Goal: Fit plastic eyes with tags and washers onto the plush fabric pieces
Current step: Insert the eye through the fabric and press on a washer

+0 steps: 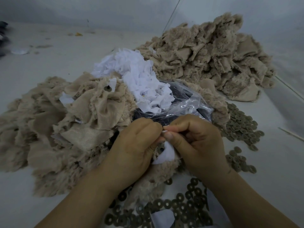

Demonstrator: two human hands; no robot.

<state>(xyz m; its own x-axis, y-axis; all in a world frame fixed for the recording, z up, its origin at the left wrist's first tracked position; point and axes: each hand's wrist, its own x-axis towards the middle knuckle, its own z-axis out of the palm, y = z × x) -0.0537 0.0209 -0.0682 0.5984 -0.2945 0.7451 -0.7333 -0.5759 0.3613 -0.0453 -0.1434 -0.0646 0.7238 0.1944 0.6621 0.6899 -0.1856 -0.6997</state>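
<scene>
on the left of the desk point(41, 63) lies a heap of plush pieces point(49, 129); one on top shows a washer point(108, 88) pressed onto an eye post beside a white tag, so these look finished. in the middle sit the loose white tags point(134, 74) and a clear bag of dark eyes point(181, 104). below it the left hand point(134, 145) and right hand point(194, 142) meet, both curled and pinching the plush piece in work point(164, 165), whose tag point(166, 153) and one washer are visible between them. to the right, scattered washers point(238, 125) and a large untouched pile of plush point(213, 55). judging by that pile, much work remains.
</scene>
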